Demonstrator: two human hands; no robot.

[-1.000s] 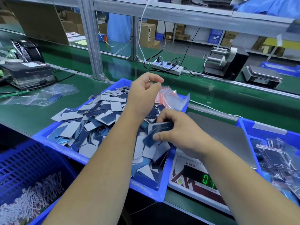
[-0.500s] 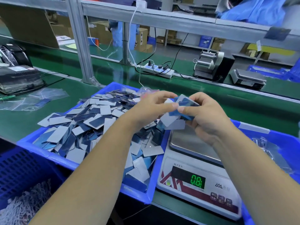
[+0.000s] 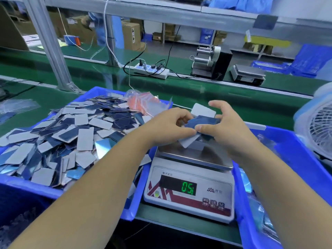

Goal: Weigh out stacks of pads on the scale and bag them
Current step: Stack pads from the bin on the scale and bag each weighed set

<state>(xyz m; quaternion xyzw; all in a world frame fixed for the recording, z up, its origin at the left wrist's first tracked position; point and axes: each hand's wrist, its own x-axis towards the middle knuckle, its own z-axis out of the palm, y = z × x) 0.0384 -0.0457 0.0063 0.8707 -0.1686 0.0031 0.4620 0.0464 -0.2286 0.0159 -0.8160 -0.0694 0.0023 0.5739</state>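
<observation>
We are early in a weighing round. Both our hands hold a small, uneven bunch of pads (image 3: 203,121) just above the scale's pan (image 3: 194,155). Our left hand (image 3: 172,123) has its fingers curled, thumb and forefinger pinching the near-left corner of the bunch. Our right hand (image 3: 226,126) has its thumb pressed on the top blue pad, while its upper fingers are spread and lifted clear above the bunch; what the lower fingers do underneath is hidden. A white pad sticks up behind our fingertips and one or two grey ones hang below them, close to the pan; we cannot tell whether they touch it.

The scale (image 3: 188,191) sits directly beneath our fingers, and its green display (image 3: 188,188) shows a low figure, blurred, so we judge little or nothing has been properly weighed yet.

To the left of our left fingers, the bin (image 3: 45,189) is heaped with loose pads, which tells us most of the stock is still to be sorted. Just beyond our left knuckles lies a heap of empty bags (image 3: 143,101) with red strips, none in hand. To the right of our right hand another bin (image 3: 291,150) holds what look like filled bags, so some rounds seem done.

Left for this round, as we judge it: square up the bunch, set it on the pan, adjust the count to weight, then bag it.
</observation>
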